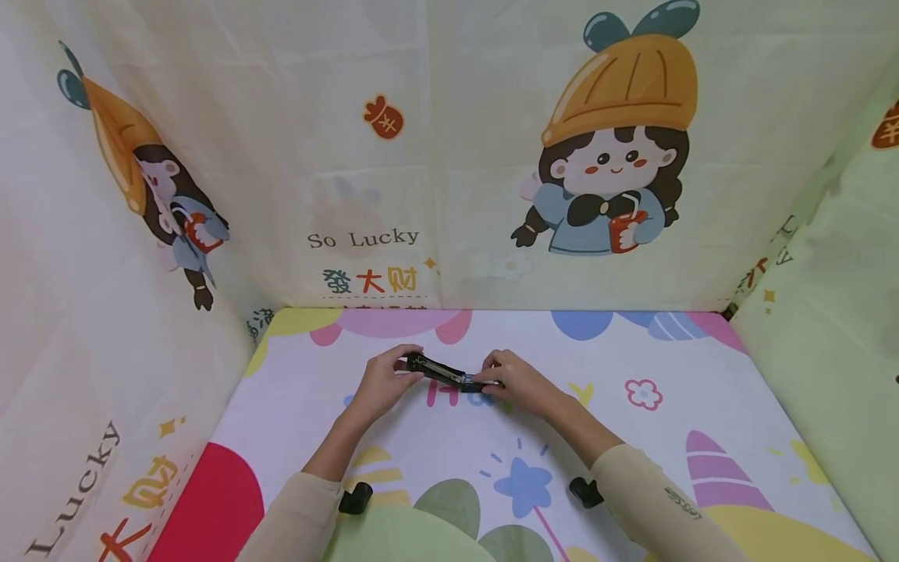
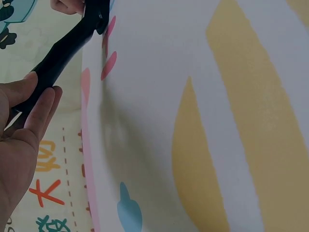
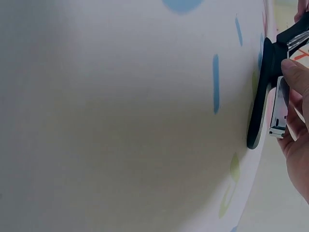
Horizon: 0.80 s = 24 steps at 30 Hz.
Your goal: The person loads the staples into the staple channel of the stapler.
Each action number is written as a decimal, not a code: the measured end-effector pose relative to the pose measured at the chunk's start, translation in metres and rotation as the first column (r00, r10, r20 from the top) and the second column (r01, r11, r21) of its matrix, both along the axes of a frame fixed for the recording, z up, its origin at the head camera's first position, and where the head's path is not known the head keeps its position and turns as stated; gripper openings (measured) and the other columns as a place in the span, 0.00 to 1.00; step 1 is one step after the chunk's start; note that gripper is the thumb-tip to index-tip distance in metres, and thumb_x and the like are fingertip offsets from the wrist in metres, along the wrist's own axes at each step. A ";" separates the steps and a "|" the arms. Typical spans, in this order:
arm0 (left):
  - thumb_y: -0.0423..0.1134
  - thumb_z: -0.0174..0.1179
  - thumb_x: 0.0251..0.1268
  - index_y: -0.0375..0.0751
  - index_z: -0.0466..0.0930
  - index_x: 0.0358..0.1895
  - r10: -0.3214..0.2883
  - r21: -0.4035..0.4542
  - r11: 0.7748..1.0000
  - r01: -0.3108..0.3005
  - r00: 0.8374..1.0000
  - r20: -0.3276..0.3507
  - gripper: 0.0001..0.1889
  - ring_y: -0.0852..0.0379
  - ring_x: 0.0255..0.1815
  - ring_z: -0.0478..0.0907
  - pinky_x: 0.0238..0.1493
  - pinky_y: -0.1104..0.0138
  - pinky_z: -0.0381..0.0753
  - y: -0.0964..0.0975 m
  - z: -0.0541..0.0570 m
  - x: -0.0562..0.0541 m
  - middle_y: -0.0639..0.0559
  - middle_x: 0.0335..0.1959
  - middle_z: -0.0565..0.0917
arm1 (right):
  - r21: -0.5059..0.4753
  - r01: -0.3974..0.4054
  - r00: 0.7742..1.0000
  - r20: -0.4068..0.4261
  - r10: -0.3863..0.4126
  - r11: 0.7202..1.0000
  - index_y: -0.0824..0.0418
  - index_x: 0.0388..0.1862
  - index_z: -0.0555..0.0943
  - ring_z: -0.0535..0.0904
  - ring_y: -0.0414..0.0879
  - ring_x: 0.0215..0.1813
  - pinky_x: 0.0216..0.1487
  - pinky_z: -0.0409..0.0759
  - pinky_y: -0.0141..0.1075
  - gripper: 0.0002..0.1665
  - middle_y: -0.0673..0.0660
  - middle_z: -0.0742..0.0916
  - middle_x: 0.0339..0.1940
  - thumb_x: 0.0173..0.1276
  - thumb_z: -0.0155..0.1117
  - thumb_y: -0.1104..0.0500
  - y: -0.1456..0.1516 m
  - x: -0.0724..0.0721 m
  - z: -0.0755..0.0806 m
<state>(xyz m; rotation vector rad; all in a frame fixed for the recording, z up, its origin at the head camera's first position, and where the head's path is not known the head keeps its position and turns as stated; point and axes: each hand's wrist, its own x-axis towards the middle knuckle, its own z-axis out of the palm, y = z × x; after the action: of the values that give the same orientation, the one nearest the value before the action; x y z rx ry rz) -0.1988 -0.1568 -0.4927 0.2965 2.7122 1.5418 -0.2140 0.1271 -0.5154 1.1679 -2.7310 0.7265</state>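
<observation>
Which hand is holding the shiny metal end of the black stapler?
The right hand. Its fingers pinch the stapler at the silver metal end; the left hand grips the plain black end.

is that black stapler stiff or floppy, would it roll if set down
Probably stiff: the long black stapler with metal insert spans straight between left hand and right hand. Its flat base suggests it won't roll. The hinge may swing open.

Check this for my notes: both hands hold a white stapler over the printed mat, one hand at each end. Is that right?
Not quite: the stapler is black, not white, with only a small metal part showing at one end. The head view shows it plainly. The rest stands: the left hand and the right hand each hold one end of it over the printed mat.
</observation>
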 end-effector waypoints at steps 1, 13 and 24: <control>0.30 0.69 0.56 0.49 0.80 0.55 0.001 -0.001 1.000 -0.001 1.000 0.000 0.22 0.51 0.46 0.85 0.43 0.67 0.85 0.000 0.000 0.000 0.51 0.52 0.83 | -0.001 0.005 1.000 0.005 -0.005 1.000 0.51 0.47 0.88 0.73 0.43 0.43 0.42 0.76 0.32 0.16 0.52 0.82 0.42 0.59 0.72 0.59 0.000 0.000 0.001; 0.30 0.69 0.55 0.44 0.80 0.56 0.000 -0.023 1.000 0.000 1.000 -0.016 0.23 0.51 0.46 0.85 0.43 0.68 0.86 0.000 0.000 -0.003 0.51 0.52 0.83 | -0.006 0.036 0.999 -0.004 -0.036 0.999 0.51 0.45 0.88 0.72 0.43 0.45 0.44 0.76 0.34 0.13 0.51 0.81 0.42 0.59 0.72 0.59 0.017 0.002 0.001; 0.29 0.69 0.55 0.42 0.79 0.57 -0.007 -0.028 1.000 0.007 1.000 -0.016 0.23 0.51 0.46 0.85 0.44 0.67 0.85 -0.001 0.001 -0.002 0.50 0.52 0.83 | 0.001 0.061 0.998 -0.005 -0.061 0.998 0.49 0.44 0.88 0.73 0.44 0.45 0.46 0.75 0.36 0.13 0.50 0.81 0.43 0.58 0.73 0.57 0.034 0.004 -0.003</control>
<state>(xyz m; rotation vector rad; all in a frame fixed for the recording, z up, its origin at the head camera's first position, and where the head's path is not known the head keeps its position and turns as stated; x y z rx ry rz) -0.2011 -0.1576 -0.4914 0.3190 2.7396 1.5052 -0.2100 0.1613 -0.5185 1.0797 -2.7500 0.7138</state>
